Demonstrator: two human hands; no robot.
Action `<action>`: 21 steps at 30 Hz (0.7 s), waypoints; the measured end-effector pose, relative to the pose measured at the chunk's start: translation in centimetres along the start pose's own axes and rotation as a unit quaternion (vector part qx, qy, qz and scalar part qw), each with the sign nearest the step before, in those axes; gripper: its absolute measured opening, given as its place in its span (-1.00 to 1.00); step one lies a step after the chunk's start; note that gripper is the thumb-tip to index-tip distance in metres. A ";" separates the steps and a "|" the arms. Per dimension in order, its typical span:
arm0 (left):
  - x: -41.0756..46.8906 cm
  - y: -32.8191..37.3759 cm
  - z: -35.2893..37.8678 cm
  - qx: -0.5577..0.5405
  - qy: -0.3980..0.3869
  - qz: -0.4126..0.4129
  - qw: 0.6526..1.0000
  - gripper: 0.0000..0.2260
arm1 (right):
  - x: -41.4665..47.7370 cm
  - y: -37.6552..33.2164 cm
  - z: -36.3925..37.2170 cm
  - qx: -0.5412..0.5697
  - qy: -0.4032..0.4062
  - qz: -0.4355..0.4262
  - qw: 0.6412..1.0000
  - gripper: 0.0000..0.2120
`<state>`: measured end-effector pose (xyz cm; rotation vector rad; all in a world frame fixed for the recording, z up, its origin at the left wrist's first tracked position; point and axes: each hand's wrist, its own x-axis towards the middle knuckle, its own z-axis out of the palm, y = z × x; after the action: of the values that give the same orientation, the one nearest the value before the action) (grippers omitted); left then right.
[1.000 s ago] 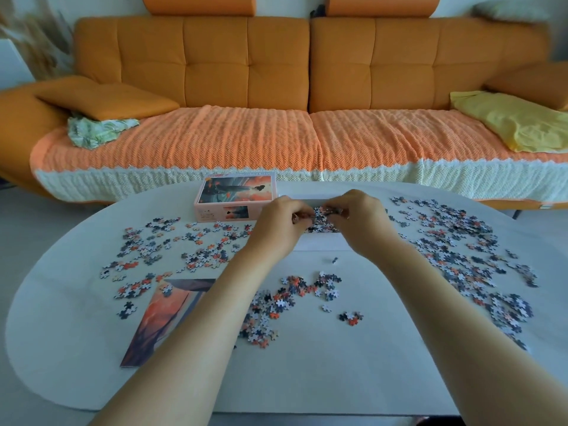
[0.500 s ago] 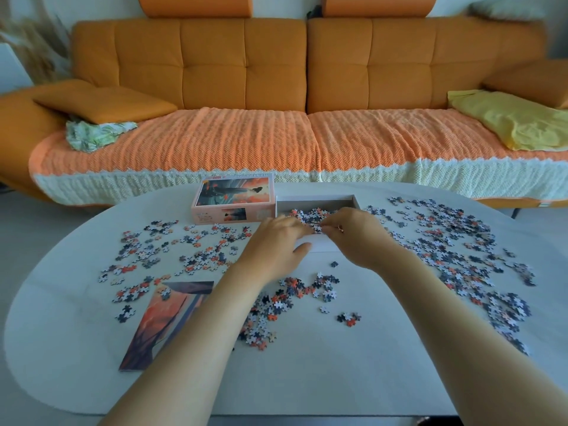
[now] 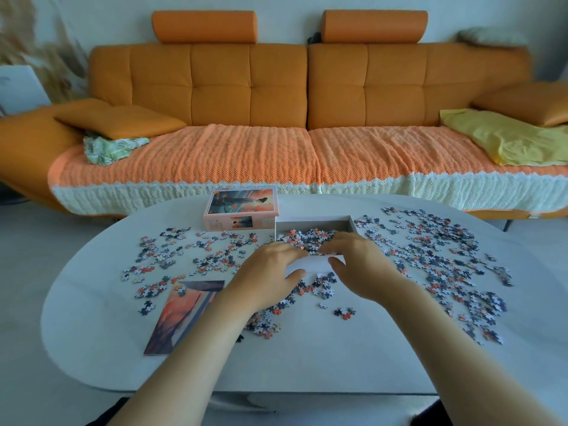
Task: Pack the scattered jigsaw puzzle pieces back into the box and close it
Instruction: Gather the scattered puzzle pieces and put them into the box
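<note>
The open white box tray [image 3: 313, 224] sits mid-table with a heap of puzzle pieces [image 3: 310, 236] inside. Its pink pictured lid [image 3: 241, 207] stands just left of it. My left hand [image 3: 270, 272] lies palm down at the tray's near left corner, fingers spread and holding nothing. Over the tray's near edge is my right hand [image 3: 359, 262], its fingers apart and the tips by the heap. Loose pieces are scattered to the left [image 3: 190, 253], to the right [image 3: 436, 256] and just in front of my hands [image 3: 295, 298].
A printed picture sheet [image 3: 181, 315] lies flat at the front left of the white oval table [image 3: 307, 358]. An orange sofa [image 3: 276, 149] with a knitted cover runs behind the table's far edge.
A second ago both hands pinched a clump of pieces over the tray. Their fingers have since spread and the hands have drawn back toward me, leaving the pieces in the tray.
</note>
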<state>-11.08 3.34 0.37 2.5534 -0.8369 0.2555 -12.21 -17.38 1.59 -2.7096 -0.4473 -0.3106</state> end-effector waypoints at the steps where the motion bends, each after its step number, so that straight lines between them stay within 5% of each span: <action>1: -0.4 0.0 -0.1 -0.001 0.008 0.001 1.000 -0.69 | -0.2 -0.2 0.0 -0.001 0.025 -0.012 1.000 -0.71; 4: -1.8 -0.2 -0.6 0.005 0.036 0.002 0.999 -0.73 | -1.0 -1.0 -0.5 0.024 0.050 -0.033 0.998 -0.73; 6: -2.8 -0.2 -1.1 0.015 0.015 -0.004 1.000 -0.72 | -1.8 -1.5 -0.4 0.022 -0.006 -0.024 0.999 -0.74; 10: -4.7 -0.9 -1.7 0.073 -0.083 -0.020 0.994 -0.40 | -3.1 -1.4 1.4 -0.034 -0.125 0.024 0.991 -0.64; 13: -6.1 -1.9 -2.1 0.072 -0.163 -0.067 0.982 -0.26 | -3.4 -1.7 2.3 -0.042 -0.131 0.021 0.990 -0.63; 21: -6.1 -2.4 -1.3 -0.031 -0.120 -0.107 0.987 -0.52 | -3.6 -2.2 0.2 0.029 -0.130 0.025 0.991 -0.72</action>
<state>-14.56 8.78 -1.16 2.6220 -0.6328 -0.1445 -16.24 -16.30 1.21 -2.7084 -0.4521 0.0702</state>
